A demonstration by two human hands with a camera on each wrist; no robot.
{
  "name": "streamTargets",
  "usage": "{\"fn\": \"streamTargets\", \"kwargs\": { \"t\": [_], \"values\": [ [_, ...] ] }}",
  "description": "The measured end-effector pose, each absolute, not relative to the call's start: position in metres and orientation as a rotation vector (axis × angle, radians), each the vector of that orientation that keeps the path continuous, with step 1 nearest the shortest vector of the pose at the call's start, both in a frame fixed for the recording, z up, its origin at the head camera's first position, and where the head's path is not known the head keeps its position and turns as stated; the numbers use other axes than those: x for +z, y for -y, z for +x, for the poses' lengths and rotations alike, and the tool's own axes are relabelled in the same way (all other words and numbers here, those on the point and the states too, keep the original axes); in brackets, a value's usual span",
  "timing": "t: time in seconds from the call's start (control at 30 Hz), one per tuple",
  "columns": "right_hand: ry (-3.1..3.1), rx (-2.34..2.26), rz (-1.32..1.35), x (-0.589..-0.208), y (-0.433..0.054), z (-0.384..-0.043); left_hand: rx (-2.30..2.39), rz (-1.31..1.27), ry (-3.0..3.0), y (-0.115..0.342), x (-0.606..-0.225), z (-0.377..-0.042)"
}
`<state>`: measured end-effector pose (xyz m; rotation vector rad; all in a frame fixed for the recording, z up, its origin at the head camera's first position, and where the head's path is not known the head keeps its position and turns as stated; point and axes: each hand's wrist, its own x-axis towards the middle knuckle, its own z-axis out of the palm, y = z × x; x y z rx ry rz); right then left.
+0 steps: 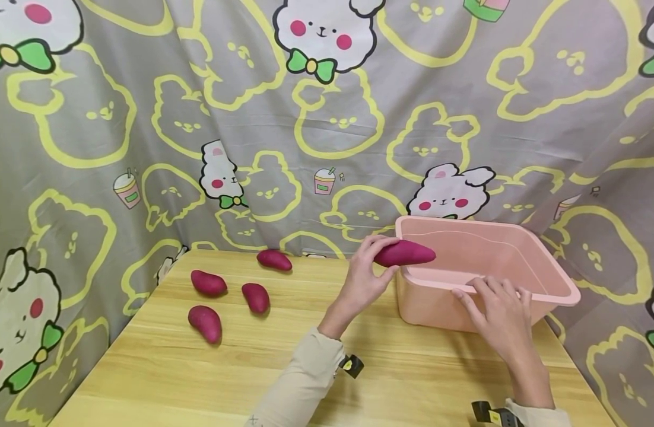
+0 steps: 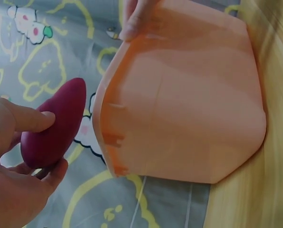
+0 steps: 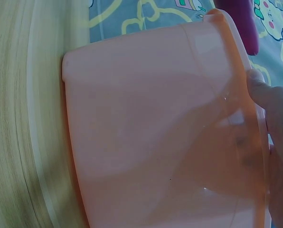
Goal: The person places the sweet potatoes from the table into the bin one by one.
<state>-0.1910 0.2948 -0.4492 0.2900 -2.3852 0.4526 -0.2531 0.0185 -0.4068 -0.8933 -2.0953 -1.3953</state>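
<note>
My left hand (image 1: 367, 270) holds a purple-red sweet potato (image 1: 407, 254) between thumb and fingers, just above the left rim of a pink plastic bin (image 1: 439, 305). In the left wrist view the sweet potato (image 2: 56, 126) stands apart from the bin wall (image 2: 189, 99). My right hand (image 1: 498, 311) grips the bin's near rim, fingers over the top. The right wrist view has its thumb (image 3: 258, 88) against the rim, with the held sweet potato (image 3: 241, 23) beyond. Several more sweet potatoes (image 1: 208, 283) lie on the table's left part. Much of the bin's floor is hidden.
A wooden table (image 1: 241, 367) bears everything. Close behind it and along both sides hangs a grey curtain (image 1: 273, 136) printed with cartoon animals. The bin stands at the table's right, near the curtain.
</note>
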Motion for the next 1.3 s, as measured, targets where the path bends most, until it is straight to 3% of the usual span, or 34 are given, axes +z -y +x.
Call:
{"fn": "streamTargets", "kwargs": {
  "t": [0.4, 1.3],
  "values": [
    [2.379, 0.462, 0.291, -0.449, -0.296, -0.191, -1.561, -0.937, 2.031, -0.034, -0.41, -0.253],
    [2.386, 0.45, 0.28, -0.45, -0.296, -0.192, -1.349, -0.827, 2.123, -0.056, -0.411, -0.248]
  ]
}}
